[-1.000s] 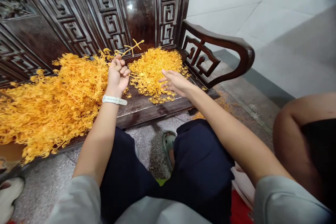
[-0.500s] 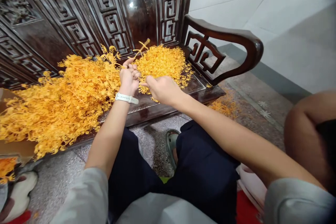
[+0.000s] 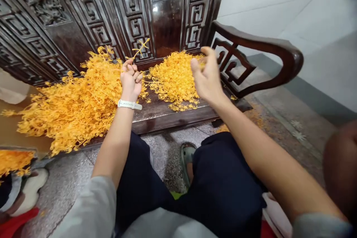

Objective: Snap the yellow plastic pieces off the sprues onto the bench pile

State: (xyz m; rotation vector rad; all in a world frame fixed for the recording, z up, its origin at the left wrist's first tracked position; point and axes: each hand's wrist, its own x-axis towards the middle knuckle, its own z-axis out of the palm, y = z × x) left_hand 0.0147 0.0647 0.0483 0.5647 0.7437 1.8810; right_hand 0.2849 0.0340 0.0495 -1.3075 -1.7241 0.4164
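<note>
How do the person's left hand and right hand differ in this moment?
The left hand is closed around an orange sprig, while the right hand is open and seems empty. The left wrist wears a white wristband, while the right wrist is bare. The right hand is above the smaller orange pile, and the left hand is beside it. Both are raised above the wooden seat.

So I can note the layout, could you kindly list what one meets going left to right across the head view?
large pile of orange sprigs, left hand, smaller pile of orange sprigs, right hand, carved wooden armrest
</note>
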